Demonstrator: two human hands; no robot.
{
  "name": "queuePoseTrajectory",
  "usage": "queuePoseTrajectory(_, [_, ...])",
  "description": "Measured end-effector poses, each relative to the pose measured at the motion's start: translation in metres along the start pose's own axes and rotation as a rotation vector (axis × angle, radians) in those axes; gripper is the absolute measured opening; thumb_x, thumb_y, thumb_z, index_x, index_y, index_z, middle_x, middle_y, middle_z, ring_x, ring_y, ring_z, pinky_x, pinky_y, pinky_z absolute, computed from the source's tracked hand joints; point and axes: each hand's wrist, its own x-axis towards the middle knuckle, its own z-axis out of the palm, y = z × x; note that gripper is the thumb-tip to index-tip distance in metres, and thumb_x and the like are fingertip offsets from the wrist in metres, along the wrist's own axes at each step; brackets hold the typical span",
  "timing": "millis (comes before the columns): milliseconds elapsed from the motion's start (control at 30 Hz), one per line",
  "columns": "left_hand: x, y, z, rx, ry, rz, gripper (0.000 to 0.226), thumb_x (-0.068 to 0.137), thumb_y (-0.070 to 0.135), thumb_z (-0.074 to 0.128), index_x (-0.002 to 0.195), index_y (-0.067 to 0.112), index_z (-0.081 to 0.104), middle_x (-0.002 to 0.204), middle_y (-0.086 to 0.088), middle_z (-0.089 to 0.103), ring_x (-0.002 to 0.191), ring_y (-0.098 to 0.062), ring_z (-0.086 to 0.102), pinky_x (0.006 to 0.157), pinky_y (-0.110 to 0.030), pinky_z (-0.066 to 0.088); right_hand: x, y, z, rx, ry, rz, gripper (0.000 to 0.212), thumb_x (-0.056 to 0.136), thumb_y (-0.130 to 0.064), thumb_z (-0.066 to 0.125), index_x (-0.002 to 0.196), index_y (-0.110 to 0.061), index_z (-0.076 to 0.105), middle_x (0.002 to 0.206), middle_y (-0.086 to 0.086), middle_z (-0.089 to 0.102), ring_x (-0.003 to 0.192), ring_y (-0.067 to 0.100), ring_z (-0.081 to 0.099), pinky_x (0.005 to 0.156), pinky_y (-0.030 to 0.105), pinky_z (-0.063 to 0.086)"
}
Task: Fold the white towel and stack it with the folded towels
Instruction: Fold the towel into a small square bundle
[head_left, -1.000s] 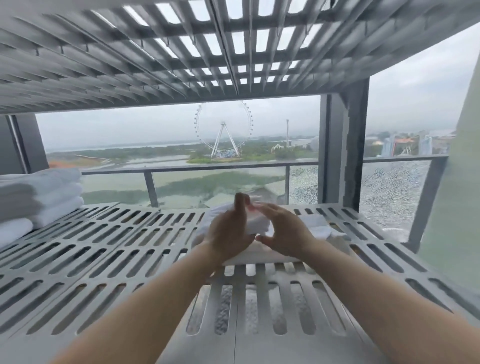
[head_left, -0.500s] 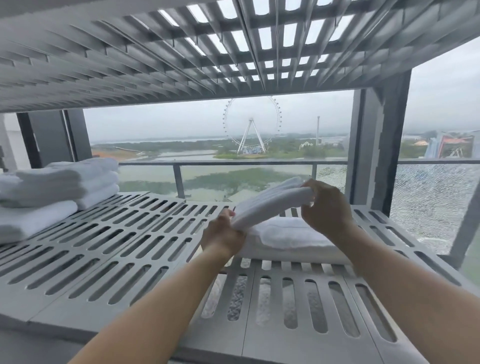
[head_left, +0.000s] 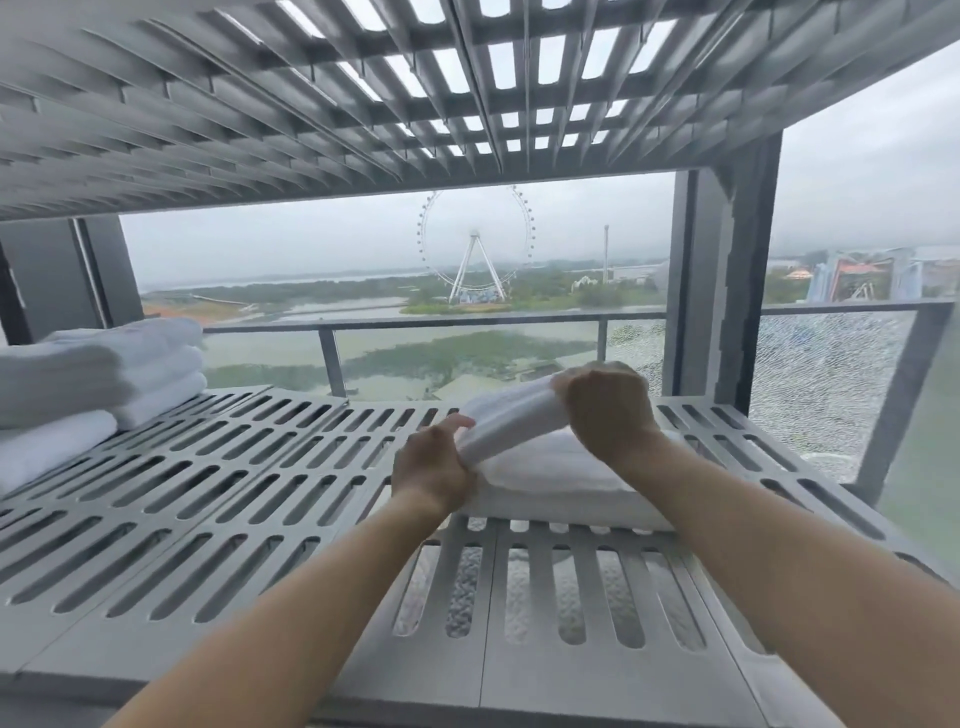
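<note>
Head view of a person working at a grey slotted metal shelf (head_left: 182, 493) beneath a slatted grey upper shelf (head_left: 311, 104), with a glass-railed balcony and a distant Ferris wheel (head_left: 475, 244) behind. The white terry towel (head_left: 511, 415), already folded into a narrow, thick bundle, is held clear of the shelf right of centre and tilted, its right end higher than its left. The left hand (head_left: 428, 470) grips the lower near end, thumb on top and fingers curled under. The right hand (head_left: 608, 415) is closed over the upper far end, knuckles toward the camera; its fingertips are hidden behind the cloth. Directly below lies a flat white cloth pad (head_left: 561, 483), resting on the shelf; whether the bundle touches it cannot be told. The stack of folded white towels (head_left: 104, 364) stands at the far left of the same shelf, well apart from both hands. Handling, as a judgement: the towel is light, soft and limp, not fragile, and its layers will slide open if held by one edge. A hold at both short ends, or one palm under the middle with the other on top, should keep the folds aligned during the carry leftward to the stack.
</note>
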Motion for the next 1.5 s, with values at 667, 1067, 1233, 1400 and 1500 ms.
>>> queuePoseTrajectory(667, [0.005, -0.019, -0.012, -0.183, -0.183, 0.013, 0.058, 0.068, 0.014, 0.063, 0.123, 0.029, 0.052, 0.109, -0.007, 0.064, 0.095, -0.024, 0.061, 0.076, -0.029, 0.05, -0.036, -0.012, 0.022, -0.279, 0.074, -0.142, 0.014, 0.059, -0.015, 0.074, 0.06, -0.023, 0.063, 0.053, -0.007, 0.062, 0.05, 0.008, 0.06, 0.052, 0.02, 0.048])
queuePoseTrajectory(1067, [0.0, -0.032, -0.006, -0.406, -0.087, -0.25, 0.045, 0.069, 0.03, 0.07, 0.107, 0.024, 0.046, 0.089, -0.004, 0.062, 0.08, -0.023, 0.059, 0.067, -0.038, 0.05, -0.031, -0.035, 0.031, -0.154, 0.04, -0.178, 0.029, 0.053, -0.016, 0.08, 0.077, -0.028, 0.069, 0.067, -0.009, 0.067, 0.059, 0.01, 0.063, 0.051, 0.022, 0.05])
queuePoseTrajectory(1233, [-0.003, -0.035, -0.004, -0.251, -0.133, -0.069, 0.065, 0.073, 0.014, 0.054, 0.132, 0.037, 0.042, 0.115, -0.01, 0.06, 0.096, -0.025, 0.06, 0.078, -0.031, 0.05, -0.026, -0.021, 0.035, -0.048, 0.04, -0.219, 0.018, 0.078, -0.002, 0.061, 0.091, -0.014, 0.061, 0.098, 0.002, 0.068, 0.091, 0.022, 0.063, 0.081, 0.031, 0.051])
queuePoseTrajectory(1400, [0.004, -0.021, -0.004, 0.044, -0.199, 0.023, 0.069, 0.077, 0.017, 0.044, 0.139, 0.044, 0.031, 0.13, -0.009, 0.049, 0.112, -0.031, 0.052, 0.09, -0.037, 0.045, -0.023, -0.009, 0.046, 0.04, 0.006, -0.272, 0.039, 0.086, 0.006, 0.038, 0.118, -0.013, 0.052, 0.135, 0.007, 0.051, 0.116, 0.03, 0.049, 0.097, 0.038, 0.033])
queuePoseTrajectory(1500, [0.004, -0.018, -0.007, 0.155, -0.122, 0.057, 0.065, 0.077, 0.026, 0.054, 0.138, 0.037, 0.035, 0.13, -0.006, 0.046, 0.113, -0.03, 0.052, 0.092, -0.04, 0.045, -0.025, -0.006, 0.045, 0.104, 0.047, -0.245, 0.041, 0.09, -0.001, 0.039, 0.124, -0.02, 0.052, 0.135, 0.005, 0.052, 0.117, 0.029, 0.052, 0.099, 0.04, 0.034])
